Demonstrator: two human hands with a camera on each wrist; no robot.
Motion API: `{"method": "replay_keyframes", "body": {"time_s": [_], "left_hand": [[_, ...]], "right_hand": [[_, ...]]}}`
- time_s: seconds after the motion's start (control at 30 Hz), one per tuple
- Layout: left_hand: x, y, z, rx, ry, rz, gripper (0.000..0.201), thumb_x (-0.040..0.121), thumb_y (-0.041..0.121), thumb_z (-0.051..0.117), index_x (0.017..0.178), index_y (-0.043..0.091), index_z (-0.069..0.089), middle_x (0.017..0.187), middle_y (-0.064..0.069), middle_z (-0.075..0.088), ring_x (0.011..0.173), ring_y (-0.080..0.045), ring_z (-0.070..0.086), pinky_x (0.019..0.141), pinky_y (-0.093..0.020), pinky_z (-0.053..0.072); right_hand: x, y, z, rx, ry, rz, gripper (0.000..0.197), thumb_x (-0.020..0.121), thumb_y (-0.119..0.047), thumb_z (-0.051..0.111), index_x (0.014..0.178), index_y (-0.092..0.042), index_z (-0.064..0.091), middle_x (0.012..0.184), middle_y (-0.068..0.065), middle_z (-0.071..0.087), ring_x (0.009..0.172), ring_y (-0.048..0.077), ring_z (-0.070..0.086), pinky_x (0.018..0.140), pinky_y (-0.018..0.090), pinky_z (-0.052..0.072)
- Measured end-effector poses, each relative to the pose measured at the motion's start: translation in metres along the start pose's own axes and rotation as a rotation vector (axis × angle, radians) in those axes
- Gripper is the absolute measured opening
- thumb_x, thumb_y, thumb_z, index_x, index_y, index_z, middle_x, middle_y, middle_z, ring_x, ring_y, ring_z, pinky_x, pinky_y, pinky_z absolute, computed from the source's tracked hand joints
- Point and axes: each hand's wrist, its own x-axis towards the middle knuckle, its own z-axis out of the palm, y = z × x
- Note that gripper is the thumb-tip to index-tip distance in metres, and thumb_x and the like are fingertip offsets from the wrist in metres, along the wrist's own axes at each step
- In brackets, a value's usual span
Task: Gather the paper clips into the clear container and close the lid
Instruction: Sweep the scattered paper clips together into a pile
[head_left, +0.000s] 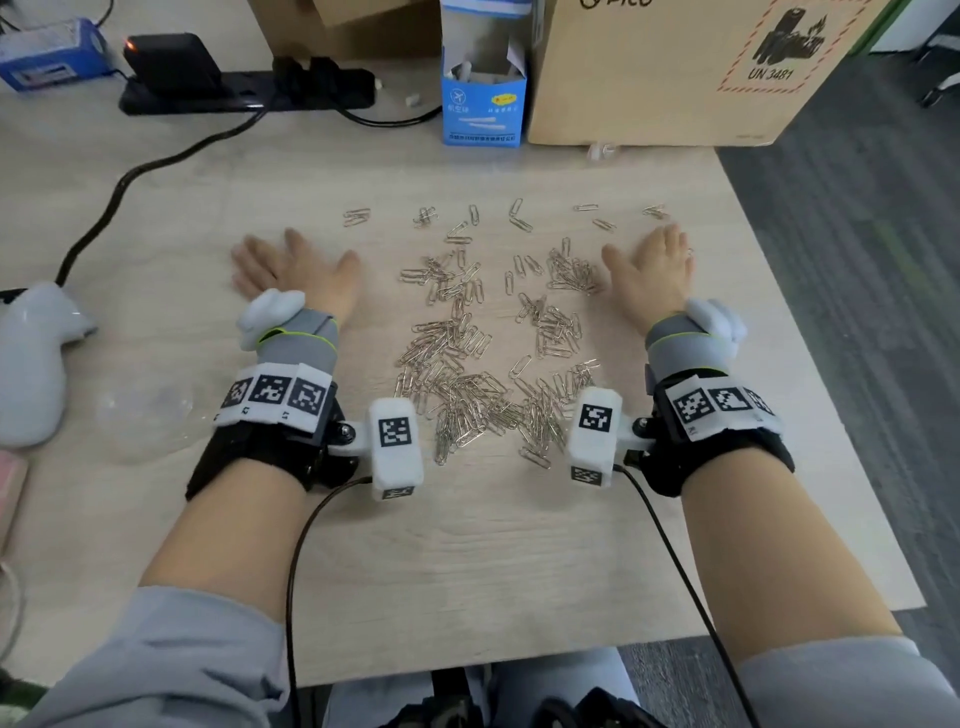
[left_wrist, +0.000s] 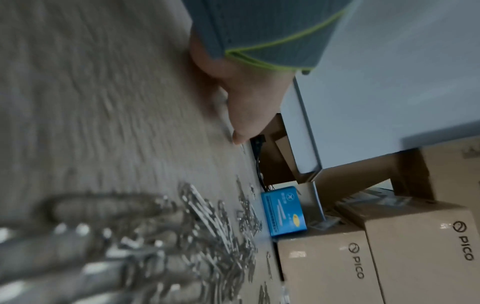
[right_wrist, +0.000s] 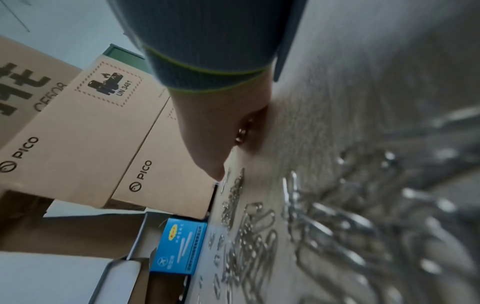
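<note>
Many silver paper clips (head_left: 478, 353) lie scattered over the middle of the wooden table, densest near the front (left_wrist: 182, 236) (right_wrist: 298, 226). My left hand (head_left: 291, 270) lies flat on the table to the left of the clips, fingers spread, holding nothing (left_wrist: 233, 98). On the right of the clips, my right hand (head_left: 649, 265) lies flat with straight fingers; its edge touches the outer clips (right_wrist: 221, 131). A clear container (head_left: 145, 415) stands on the table left of my left wrist, faint and hard to make out. I cannot see its lid.
A blue open carton (head_left: 483, 93) and a large cardboard box (head_left: 675, 67) stand at the back. A black power strip (head_left: 244, 91) with cable lies back left. A white controller (head_left: 36, 358) sits at the left edge. The table's right edge (head_left: 810, 364) is close to my right hand.
</note>
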Motion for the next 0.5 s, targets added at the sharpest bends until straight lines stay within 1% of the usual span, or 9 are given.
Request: {"method": "replay_keyframes", "body": {"time_s": [0.03,0.1,0.2,0.33,0.37,0.4,0.43,0.47,0.5], "left_hand": [[-0.002,0.001,0.002,0.02,-0.024,0.015,0.072,0.089,0.046,0.04,0.146,0.013,0.01,0.155,-0.021,-0.008,0.144,-0.034,-0.013,0.118,-0.047,-0.008],[-0.006,0.008,0.007,0.033,-0.074,0.12,0.071,0.092,0.046,0.036,0.146,0.01,0.009,0.156,-0.02,-0.007,0.145,-0.031,-0.012,0.118,-0.044,-0.007],[-0.016,0.026,0.013,0.026,-0.18,0.279,0.067,0.094,0.047,0.031,0.146,0.01,0.01,0.157,-0.014,-0.005,0.145,-0.026,-0.011,0.118,-0.042,-0.006],[-0.033,0.041,0.017,-0.096,-0.375,0.406,0.06,0.097,0.043,0.025,0.145,0.011,0.012,0.158,-0.009,-0.006,0.145,-0.021,-0.012,0.117,-0.04,-0.011],[-0.037,0.043,0.017,-0.169,-0.423,0.431,0.057,0.097,0.041,0.027,0.145,0.013,0.016,0.158,-0.007,-0.003,0.146,-0.02,-0.009,0.118,-0.038,-0.01],[-0.041,0.044,0.015,-0.269,-0.469,0.445,0.054,0.097,0.039,0.031,0.144,0.013,0.021,0.158,-0.005,0.004,0.146,-0.019,-0.003,0.119,-0.034,-0.006],[-0.043,0.046,0.013,-0.386,-0.503,0.453,0.053,0.096,0.035,0.037,0.143,0.013,0.025,0.156,-0.005,0.015,0.145,-0.017,0.01,0.118,-0.028,0.004],[-0.043,0.047,0.011,-0.49,-0.513,0.455,0.05,0.095,0.029,0.043,0.141,0.011,0.031,0.152,-0.006,0.027,0.14,-0.014,0.025,0.112,-0.018,0.016],[-0.042,0.049,0.008,-0.57,-0.487,0.461,0.047,0.094,0.023,0.047,0.138,0.009,0.037,0.147,-0.007,0.038,0.132,-0.01,0.036,0.105,-0.011,0.026]], "right_hand": [[-0.003,-0.001,0.002,-0.027,-0.023,-0.039,0.074,0.094,-0.039,0.041,0.147,0.002,0.012,0.159,0.014,0.005,0.148,0.025,0.001,0.12,0.036,0.0],[-0.01,-0.007,0.006,-0.049,-0.069,-0.112,0.072,0.095,-0.04,0.04,0.148,0.001,0.012,0.159,0.013,0.004,0.148,0.023,0.0,0.12,0.035,0.0],[-0.025,-0.018,0.01,0.02,-0.153,-0.206,0.066,0.096,-0.038,0.04,0.147,-0.002,0.018,0.159,0.009,0.004,0.148,0.02,0.0,0.119,0.033,-0.002],[-0.041,-0.025,0.013,0.113,-0.287,-0.32,0.058,0.097,-0.033,0.041,0.147,-0.009,0.024,0.159,0.004,0.011,0.148,0.015,0.004,0.121,0.034,-0.002],[-0.042,-0.026,0.012,0.205,-0.321,-0.305,0.055,0.096,-0.031,0.043,0.145,-0.009,0.029,0.158,0.005,0.018,0.147,0.017,0.011,0.122,0.037,0.002],[-0.044,-0.029,0.009,0.334,-0.332,-0.278,0.052,0.096,-0.028,0.047,0.141,-0.007,0.037,0.154,0.009,0.029,0.144,0.02,0.023,0.121,0.04,0.012],[-0.044,-0.03,0.007,0.474,-0.314,-0.234,0.048,0.094,-0.025,0.049,0.137,-0.004,0.044,0.146,0.015,0.042,0.137,0.025,0.037,0.118,0.044,0.024],[-0.045,-0.032,0.004,0.585,-0.269,-0.195,0.044,0.093,-0.023,0.051,0.133,-0.003,0.048,0.137,0.018,0.051,0.129,0.027,0.046,0.112,0.044,0.034],[-0.043,-0.032,0.002,0.652,-0.202,-0.158,0.042,0.093,-0.021,0.052,0.131,-0.005,0.051,0.132,0.016,0.056,0.124,0.024,0.052,0.108,0.04,0.04]]}}
